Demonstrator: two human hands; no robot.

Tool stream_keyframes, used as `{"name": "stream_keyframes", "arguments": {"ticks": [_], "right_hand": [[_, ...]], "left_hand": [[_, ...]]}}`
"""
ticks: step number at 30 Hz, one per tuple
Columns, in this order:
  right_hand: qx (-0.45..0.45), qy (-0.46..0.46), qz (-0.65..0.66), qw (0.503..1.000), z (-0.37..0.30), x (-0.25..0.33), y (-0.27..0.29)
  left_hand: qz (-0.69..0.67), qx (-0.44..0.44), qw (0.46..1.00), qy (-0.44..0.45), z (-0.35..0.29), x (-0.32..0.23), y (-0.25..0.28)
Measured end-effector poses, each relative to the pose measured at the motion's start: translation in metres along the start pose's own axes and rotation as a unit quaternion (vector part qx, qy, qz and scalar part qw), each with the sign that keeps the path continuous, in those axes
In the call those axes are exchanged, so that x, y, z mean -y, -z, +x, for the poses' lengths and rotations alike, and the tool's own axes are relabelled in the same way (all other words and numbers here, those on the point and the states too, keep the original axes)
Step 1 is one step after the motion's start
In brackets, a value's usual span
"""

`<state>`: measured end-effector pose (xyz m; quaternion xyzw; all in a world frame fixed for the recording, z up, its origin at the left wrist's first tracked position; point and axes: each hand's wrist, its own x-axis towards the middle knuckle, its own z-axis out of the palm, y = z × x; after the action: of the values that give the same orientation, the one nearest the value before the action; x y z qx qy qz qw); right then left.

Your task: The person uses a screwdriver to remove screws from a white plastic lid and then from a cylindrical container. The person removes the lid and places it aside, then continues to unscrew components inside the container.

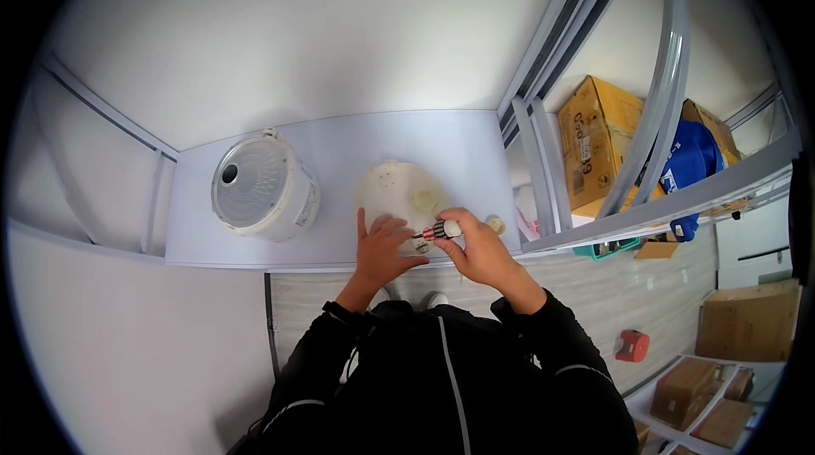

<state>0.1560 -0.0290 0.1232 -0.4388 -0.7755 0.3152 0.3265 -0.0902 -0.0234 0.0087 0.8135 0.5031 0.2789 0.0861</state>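
Note:
My right hand (pixel 486 258) is closed around a screwdriver (pixel 441 230) with a red, black and white handle. Its shaft points left, toward the near edge of an off-white oval plastic cover (pixel 386 188) lying on the white tabletop (pixel 340 145). Fingers spread, my left hand (pixel 380 253) lies over the cover's near left part. A small pale piece (pixel 420 245) shows by the screwdriver's tip, between my hands; the exact contact there is too small to make out. On the cover is a yellowish round part (pixel 424 199). Beyond my right hand sits a small round off-white piece (pixel 497 225).
A white round appliance (pixel 270 188) with a silver top and a dark hole stands at the left. Metal shelving (pixel 543 171) on the right holds a cardboard box (pixel 594 145) and a blue bag (pixel 692 158). A red stool (pixel 632 345) is on the floor.

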Motion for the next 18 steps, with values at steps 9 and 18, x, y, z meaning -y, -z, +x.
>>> {"name": "stream_keyframes", "arguments": {"ticks": [9, 18], "right_hand": [[-0.029, -0.023, -0.008, 0.999, 0.004, 0.005, -0.006], [-0.032, -0.072, -0.016, 0.997, 0.007, 0.008, -0.01]], "left_hand": [[0.003, 0.01, 1.0, -0.018, 0.008, 0.003, 0.0], [-0.004, 0.023, 1.0, -0.02, 0.014, 0.003, 0.003]]}}
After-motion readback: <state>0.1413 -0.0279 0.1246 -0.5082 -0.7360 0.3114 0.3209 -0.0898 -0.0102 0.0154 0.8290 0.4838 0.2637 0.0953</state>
